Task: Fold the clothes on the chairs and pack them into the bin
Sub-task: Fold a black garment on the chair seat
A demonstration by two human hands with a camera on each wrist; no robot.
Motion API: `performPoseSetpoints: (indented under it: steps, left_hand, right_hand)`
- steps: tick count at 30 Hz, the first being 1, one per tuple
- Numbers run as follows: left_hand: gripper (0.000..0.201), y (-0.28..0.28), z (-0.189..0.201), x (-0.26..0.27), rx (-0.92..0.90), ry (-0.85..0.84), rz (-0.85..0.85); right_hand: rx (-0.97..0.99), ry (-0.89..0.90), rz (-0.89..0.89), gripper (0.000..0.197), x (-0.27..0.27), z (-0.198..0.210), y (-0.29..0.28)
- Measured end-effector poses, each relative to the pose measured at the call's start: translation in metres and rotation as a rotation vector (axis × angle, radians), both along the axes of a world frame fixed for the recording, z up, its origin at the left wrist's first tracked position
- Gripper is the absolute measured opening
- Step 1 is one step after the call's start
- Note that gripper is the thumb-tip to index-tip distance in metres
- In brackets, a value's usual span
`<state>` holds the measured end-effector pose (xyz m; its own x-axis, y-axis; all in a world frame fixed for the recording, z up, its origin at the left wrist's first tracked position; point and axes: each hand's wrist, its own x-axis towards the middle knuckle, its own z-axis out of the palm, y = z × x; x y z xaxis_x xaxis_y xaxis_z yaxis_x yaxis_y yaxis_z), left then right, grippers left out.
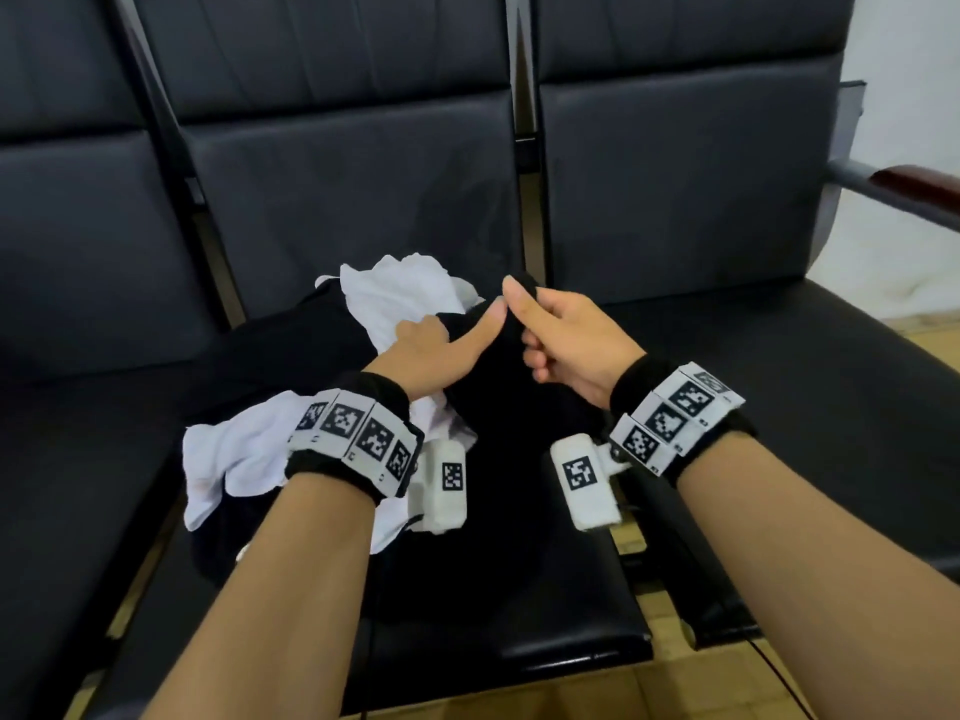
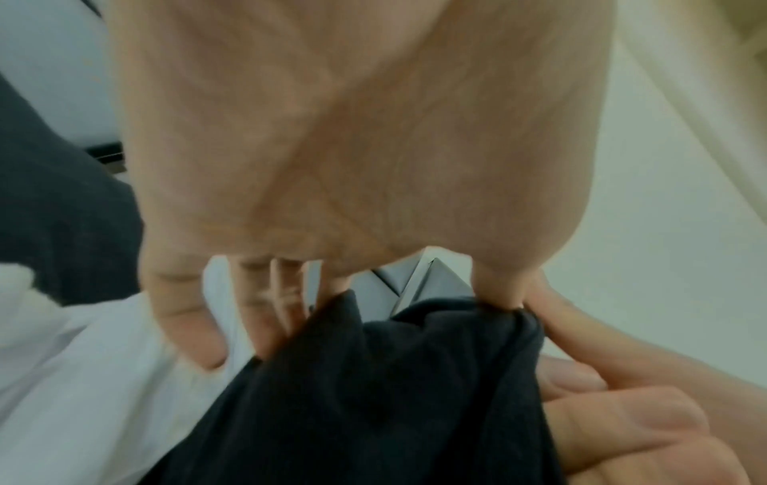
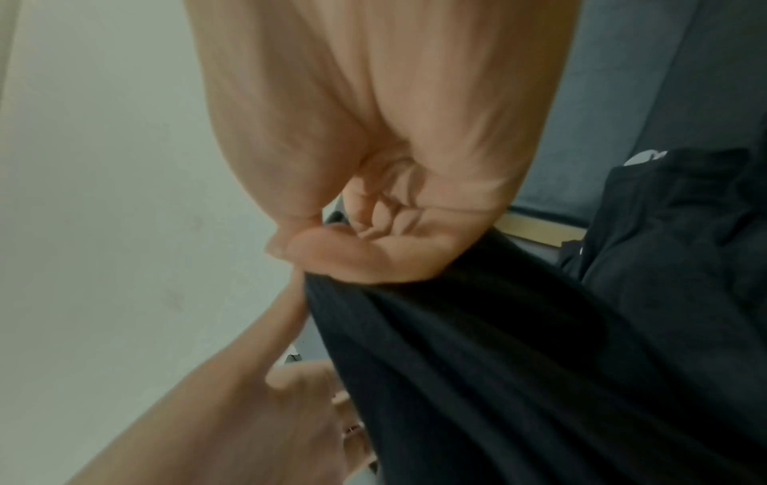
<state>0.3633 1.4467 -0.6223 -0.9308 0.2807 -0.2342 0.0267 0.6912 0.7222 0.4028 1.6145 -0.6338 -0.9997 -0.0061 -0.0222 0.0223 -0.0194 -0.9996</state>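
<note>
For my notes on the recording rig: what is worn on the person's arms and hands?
Both forearms are bare, with no sleeves or gloves. Each wrist carries a black band ringed with white tiles printed with black square codes. A white boxy unit bearing one such code hangs under each wrist.

- A black garment [image 1: 498, 407] is hanging bunched from its raised top edge, draping down onto the middle chair [image 1: 571, 631].
- A crumpled white garment [image 1: 395, 298] is lying beside and partly under it.
</note>
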Motion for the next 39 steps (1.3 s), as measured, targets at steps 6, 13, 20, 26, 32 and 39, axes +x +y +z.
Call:
performPoseSetpoints:
  steps: [6,13,20,26,32,39]
  left_hand:
    - [0.080,-0.006,0.008,0.005,0.199,-0.110,-0.062]
    - [0.045,-0.018,-0.007,0.026,0.325,-0.125,-0.228]
    - [0.032,-0.035,0.002,0.039,0.519,-0.060,-0.046]
    - [0.035,-0.073,0.016,0.019,1.143,-0.118,0.374]
    - [0.044,-0.068,0.012,0.033,1.168,-0.336,0.391]
    - [0.055,-0.064,0.030,0.038,1.202,-0.315,0.280]
  right_hand:
    - [0.068,0.056,0.219,0.016,0.001,0.001,0.000]
    - [0.430,0.148,0.061,0.036,0.011,-0.003,0.006]
    - [0.038,0.043,0.010,0.023,0.017,0.014,0.023]
    - [-0.320,0.081,-0.225,0.036,0.012,0.043,0.057]
    - [-0.436,0.093,-0.228,0.030,0.020,0.039,0.055]
    - [-0.285,0.143,-0.460,0.040,0.045,0.037,0.072]
